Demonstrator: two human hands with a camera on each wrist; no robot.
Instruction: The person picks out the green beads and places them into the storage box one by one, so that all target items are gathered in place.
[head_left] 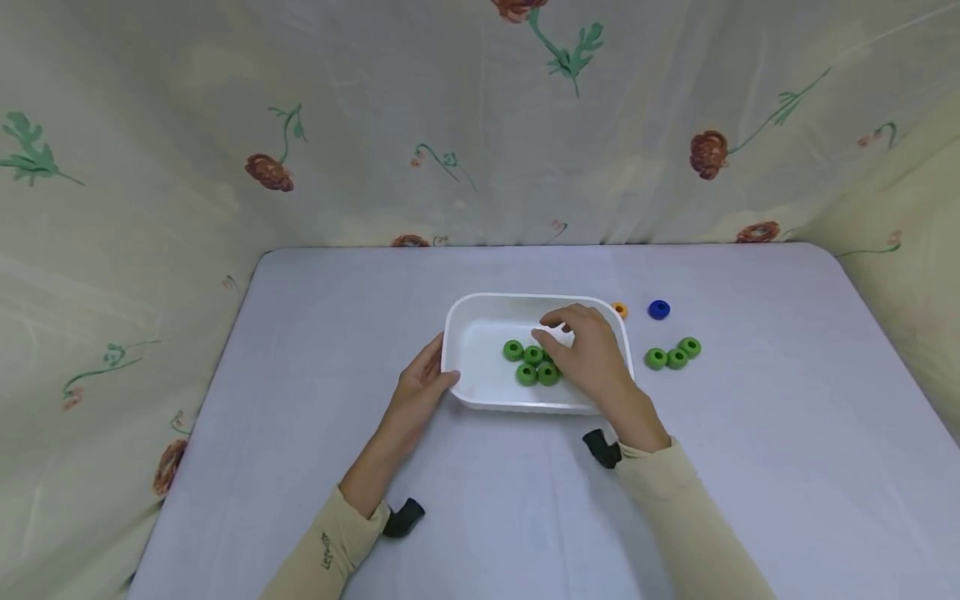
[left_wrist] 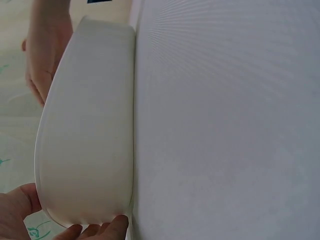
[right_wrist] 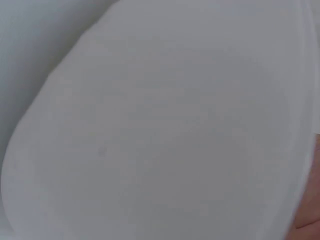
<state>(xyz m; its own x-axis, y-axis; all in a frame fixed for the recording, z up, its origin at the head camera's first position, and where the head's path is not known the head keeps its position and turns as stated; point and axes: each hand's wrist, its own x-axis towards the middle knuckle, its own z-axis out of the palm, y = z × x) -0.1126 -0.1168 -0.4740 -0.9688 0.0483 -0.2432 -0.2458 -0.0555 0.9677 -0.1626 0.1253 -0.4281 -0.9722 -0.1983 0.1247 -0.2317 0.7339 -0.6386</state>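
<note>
A white plastic tray (head_left: 480,321) sits on the table with several green ring-shaped beads (head_left: 527,374) grouped inside. My left hand (head_left: 422,392) holds the tray's left end, thumb at the rim and fingers against the outer wall, as the left wrist view also shows on the tray (left_wrist: 90,130). Over the tray's right half is my right hand (head_left: 592,354), its thumb and forefinger apart and bent, with nothing visible between them. It hides part of the tray and perhaps some beads. In the right wrist view, the tray wall (right_wrist: 150,125) covers most of that hand (right_wrist: 307,205).
Right of the tray, 3 green beads (head_left: 677,358) lie on the white-covered table (head_left: 787,417). A blue bead (head_left: 659,310) is behind them, and an orange bead (head_left: 620,309) lies by the tray's far right corner. A flowered curtain (head_left: 360,125) hangs behind the table.
</note>
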